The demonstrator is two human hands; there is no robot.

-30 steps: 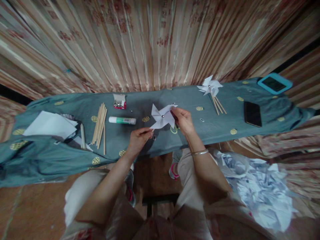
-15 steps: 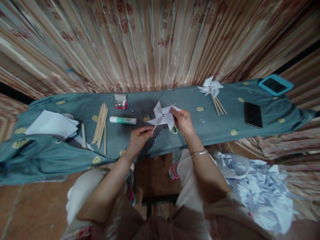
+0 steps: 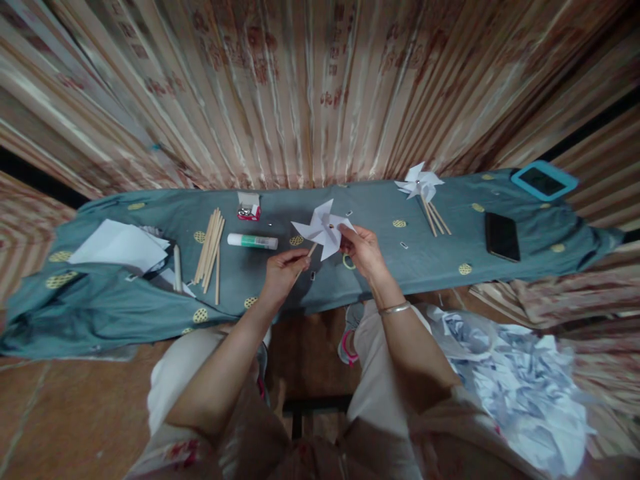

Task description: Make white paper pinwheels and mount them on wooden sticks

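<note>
A white paper pinwheel (image 3: 323,229) on a thin wooden stick is held up over the blue-green cloth (image 3: 350,277) on the table. My left hand (image 3: 283,270) is closed round the lower end of the stick. My right hand (image 3: 362,249) pinches the right blade of the pinwheel. A small metal pin shows at the pinwheel's hub.
On the cloth lie a glue stick (image 3: 253,241), a bundle of wooden sticks (image 3: 211,250), a small pin box (image 3: 247,208), white paper sheets (image 3: 119,245), finished pinwheels (image 3: 419,182), a black phone (image 3: 501,236) and a blue-framed tablet (image 3: 544,181). Crumpled paper (image 3: 520,387) is piled low at the right.
The pinwheel has turned and risen slightly; its stick now shows below the blades in my left hand. The camera view has shifted a little, moving the table contents rightward.
</note>
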